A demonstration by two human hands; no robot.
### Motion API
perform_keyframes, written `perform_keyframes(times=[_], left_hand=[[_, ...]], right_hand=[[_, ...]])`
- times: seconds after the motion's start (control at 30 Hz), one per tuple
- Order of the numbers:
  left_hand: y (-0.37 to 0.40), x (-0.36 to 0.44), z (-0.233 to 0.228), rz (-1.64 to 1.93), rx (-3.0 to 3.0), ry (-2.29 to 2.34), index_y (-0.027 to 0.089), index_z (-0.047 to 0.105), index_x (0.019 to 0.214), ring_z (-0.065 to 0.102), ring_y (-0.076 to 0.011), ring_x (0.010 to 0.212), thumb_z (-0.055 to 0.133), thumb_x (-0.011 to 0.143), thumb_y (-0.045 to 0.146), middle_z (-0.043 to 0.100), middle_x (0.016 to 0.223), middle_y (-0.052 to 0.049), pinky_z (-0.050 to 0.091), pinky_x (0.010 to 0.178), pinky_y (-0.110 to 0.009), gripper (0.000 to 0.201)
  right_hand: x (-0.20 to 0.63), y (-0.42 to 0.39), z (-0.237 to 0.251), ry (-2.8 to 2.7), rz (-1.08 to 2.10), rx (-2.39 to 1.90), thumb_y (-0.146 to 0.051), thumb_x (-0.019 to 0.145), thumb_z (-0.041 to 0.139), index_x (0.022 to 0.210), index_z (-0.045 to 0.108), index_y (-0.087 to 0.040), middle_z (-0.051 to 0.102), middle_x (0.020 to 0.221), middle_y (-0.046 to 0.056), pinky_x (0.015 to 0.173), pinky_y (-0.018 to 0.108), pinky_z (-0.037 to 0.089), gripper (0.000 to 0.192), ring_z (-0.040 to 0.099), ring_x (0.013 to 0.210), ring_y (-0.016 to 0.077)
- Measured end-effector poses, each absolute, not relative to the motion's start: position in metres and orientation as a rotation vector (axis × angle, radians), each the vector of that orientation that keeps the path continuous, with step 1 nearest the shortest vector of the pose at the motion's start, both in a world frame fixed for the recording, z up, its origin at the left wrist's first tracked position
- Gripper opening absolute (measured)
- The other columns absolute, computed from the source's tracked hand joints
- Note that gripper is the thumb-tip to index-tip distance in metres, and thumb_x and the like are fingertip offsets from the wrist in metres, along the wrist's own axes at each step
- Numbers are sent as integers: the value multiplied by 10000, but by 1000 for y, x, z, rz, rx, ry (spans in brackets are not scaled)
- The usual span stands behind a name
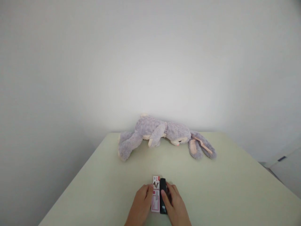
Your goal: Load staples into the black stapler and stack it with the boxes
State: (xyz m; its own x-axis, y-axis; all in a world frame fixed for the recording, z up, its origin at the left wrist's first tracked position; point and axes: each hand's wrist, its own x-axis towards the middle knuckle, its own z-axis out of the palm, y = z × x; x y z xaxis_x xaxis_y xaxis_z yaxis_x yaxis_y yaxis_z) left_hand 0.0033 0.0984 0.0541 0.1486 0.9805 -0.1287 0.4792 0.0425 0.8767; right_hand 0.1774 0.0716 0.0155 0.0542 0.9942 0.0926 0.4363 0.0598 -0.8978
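Observation:
A small white and pink box [155, 194] lies on the pale table [223, 188] near its front edge, with a black oblong object [163, 191] right beside it. My left hand [140, 205] rests against the box's left side. My right hand [175, 205] lies over the black object, thumb on top of it and fingers curled along its right side. Both hands bracket the pair from either side.
A grey plush rabbit [162, 133] with pink-lined ears lies on its side at the back of the table, against the white wall. A white cabinet edge [285, 166] shows at the far right, beyond the table.

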Motion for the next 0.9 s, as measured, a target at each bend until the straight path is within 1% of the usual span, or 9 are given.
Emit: perform_keyframes(times=[0.1, 0.17, 0.27, 0.37, 0.43, 0.57, 0.73, 0.83, 0.9], left_hand=[[90, 3, 55, 707, 1612, 1553, 185, 665, 1150, 671, -221, 1031, 290, 1004, 504, 719, 1111, -101, 483, 963, -325, 514], [84, 13, 52, 649, 1689, 1712, 191, 591, 1277, 657, -233, 1111, 371, 966, 454, 672, 1215, -113, 481, 990, -336, 463], [78, 29, 44, 568, 1812, 1853, 184, 486, 1391, 644, -257, 1167, 509, 868, 374, 612, 1293, -138, 490, 997, -352, 557], [77, 23, 36, 527, 1835, 1829, 174, 471, 1399, 676, -230, 1099, 522, 834, 295, 615, 1279, -131, 509, 960, -322, 581], [81, 5, 33, 538, 1804, 1835, 163, 478, 1391, 681, -219, 1085, 524, 843, 308, 615, 1295, -130, 508, 965, -314, 568], [106, -35, 31, 668, 1781, 1912, 164, 518, 1355, 652, -224, 1133, 511, 899, 363, 608, 1304, -114, 488, 1026, -361, 498], [143, -56, 32, 743, 1825, 1887, 188, 558, 1347, 651, -224, 1117, 448, 967, 409, 602, 1312, -89, 497, 1010, -389, 453], [142, -63, 34, 804, 1845, 1880, 216, 499, 1412, 630, -225, 1156, 401, 992, 393, 586, 1335, -80, 481, 1026, -400, 466], [130, -70, 32, 799, 1899, 1853, 237, 537, 1363, 643, -228, 1107, 395, 993, 380, 605, 1284, -77, 486, 996, -407, 421]], right_hand=[[169, 76, 18, -1474, 804, -1512, -440, 958, 538, 1351, 604, -217, 672, 1234, 99, 1006, 348, 516, 456, 650, 1151, 257], [173, 78, 20, -1450, 770, -1543, -428, 936, 562, 1318, 631, -218, 694, 1188, 97, 955, 353, 543, 441, 674, 1093, 267], [186, 76, 20, -1426, 710, -1586, -435, 926, 562, 1293, 654, -208, 712, 1116, 91, 909, 344, 559, 442, 693, 1033, 265], [201, 72, 16, -1421, 681, -1605, -456, 933, 547, 1253, 675, -201, 709, 1100, 97, 911, 336, 559, 429, 689, 1041, 262], [207, 69, 12, -1417, 670, -1600, -469, 932, 552, 1215, 694, -200, 710, 1081, 99, 913, 338, 560, 416, 690, 1028, 262], [210, 66, 7, -1424, 652, -1578, -469, 932, 558, 1184, 720, -204, 713, 1055, 97, 902, 338, 566, 400, 699, 994, 260], [210, 66, 3, -1448, 667, -1601, -458, 946, 548, 1221, 703, -188, 697, 1060, 103, 919, 339, 557, 416, 692, 1010, 261], [212, 66, 2, -1463, 679, -1592, -447, 950, 544, 1222, 697, -191, 691, 1040, 94, 916, 331, 552, 404, 691, 993, 255], [212, 66, 2, -1464, 684, -1586, -434, 949, 543, 1219, 696, -198, 690, 1037, 89, 908, 327, 553, 390, 691, 989, 252]])
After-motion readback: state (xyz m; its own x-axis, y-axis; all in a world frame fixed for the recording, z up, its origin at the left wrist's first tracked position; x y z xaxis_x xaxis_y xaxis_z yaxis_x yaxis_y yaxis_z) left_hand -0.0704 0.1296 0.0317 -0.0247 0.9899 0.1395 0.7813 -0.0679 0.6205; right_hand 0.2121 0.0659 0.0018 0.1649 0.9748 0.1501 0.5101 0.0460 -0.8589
